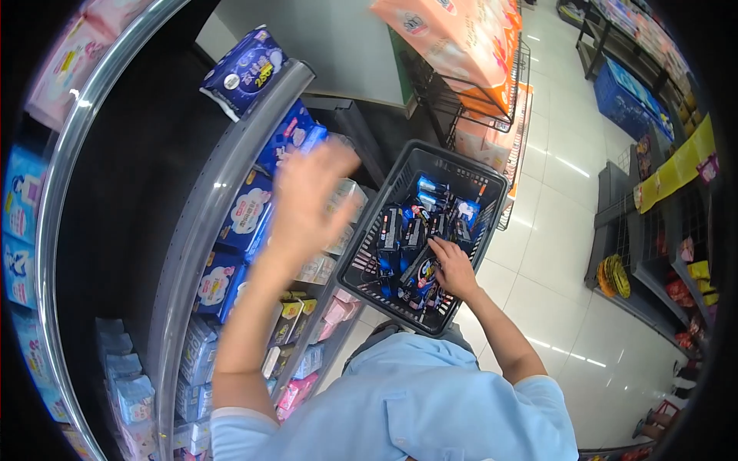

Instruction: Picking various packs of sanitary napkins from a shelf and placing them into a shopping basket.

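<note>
My left hand [314, 199], blurred by motion, is raised in front of the shelf with its fingers apart and nothing visible in it. Behind it, dark blue soft packs of what look like sanitary pads [248, 210] stand in a row on the shelf. A black plastic shopping basket [369, 262] is in front of my body, with several small black-and-blue packages [391, 227] inside. My right hand [455, 268] reaches over the basket's right side, its fingers on a dark package [418, 271]. Whether they grip it is hidden.
A blue pack [245, 72] lies atop the shelf's grey upper ledge [216, 167]. Lower shelves hold pink packs [297, 395] and light blue ones. Beyond the basket, a black wire rack [478, 112] carries large orange packages [461, 52]. Pale floor tiles [539, 248] run right toward another shelf unit [617, 276].
</note>
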{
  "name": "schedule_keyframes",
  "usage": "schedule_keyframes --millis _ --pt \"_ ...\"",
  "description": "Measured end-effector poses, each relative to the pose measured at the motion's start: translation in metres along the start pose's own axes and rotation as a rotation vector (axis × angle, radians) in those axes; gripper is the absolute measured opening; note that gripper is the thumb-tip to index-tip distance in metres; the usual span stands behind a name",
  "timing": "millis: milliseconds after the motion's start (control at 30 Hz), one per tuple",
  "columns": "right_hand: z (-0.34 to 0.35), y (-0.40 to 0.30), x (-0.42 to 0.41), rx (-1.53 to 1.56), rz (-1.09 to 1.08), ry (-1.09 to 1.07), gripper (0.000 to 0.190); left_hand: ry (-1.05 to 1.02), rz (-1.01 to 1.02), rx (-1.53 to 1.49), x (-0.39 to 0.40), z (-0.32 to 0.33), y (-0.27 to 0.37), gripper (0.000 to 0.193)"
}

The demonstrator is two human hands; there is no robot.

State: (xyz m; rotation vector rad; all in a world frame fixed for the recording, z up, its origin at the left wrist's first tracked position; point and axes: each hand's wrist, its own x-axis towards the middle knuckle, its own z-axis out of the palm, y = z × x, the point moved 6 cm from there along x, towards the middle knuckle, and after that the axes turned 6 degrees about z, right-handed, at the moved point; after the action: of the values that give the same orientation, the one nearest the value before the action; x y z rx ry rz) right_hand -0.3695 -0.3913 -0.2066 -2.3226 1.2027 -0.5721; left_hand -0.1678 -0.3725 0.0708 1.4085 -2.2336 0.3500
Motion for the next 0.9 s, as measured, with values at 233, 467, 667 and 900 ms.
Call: schedule_keyframes --millis 233,467,667,900 --pt "0.062 0.025 0.012 -0.462 -0.183 -0.194 0.065 -0.386 -0.357 -0.602 -0.173 0.159 0.06 0.046" --pt "0.054 0.028 0.0 -0.58 -0.135 -0.439 0.019 -0.39 -0.562 -0.661 -0.211 0.135 0.055 0.05" --pt "-0.009 -0.046 0.035 -0.277 -0.237 -0.513 0.041 -0.247 -0.59 -0.621 -0.19 0.1 0.047 0.07" --pt "-0.081 -0.175 0.058 -0.086 -0.48 -0.367 0.035 -0.179 -0.578 -0.42 -0.146 0.04 0.034 0.064"
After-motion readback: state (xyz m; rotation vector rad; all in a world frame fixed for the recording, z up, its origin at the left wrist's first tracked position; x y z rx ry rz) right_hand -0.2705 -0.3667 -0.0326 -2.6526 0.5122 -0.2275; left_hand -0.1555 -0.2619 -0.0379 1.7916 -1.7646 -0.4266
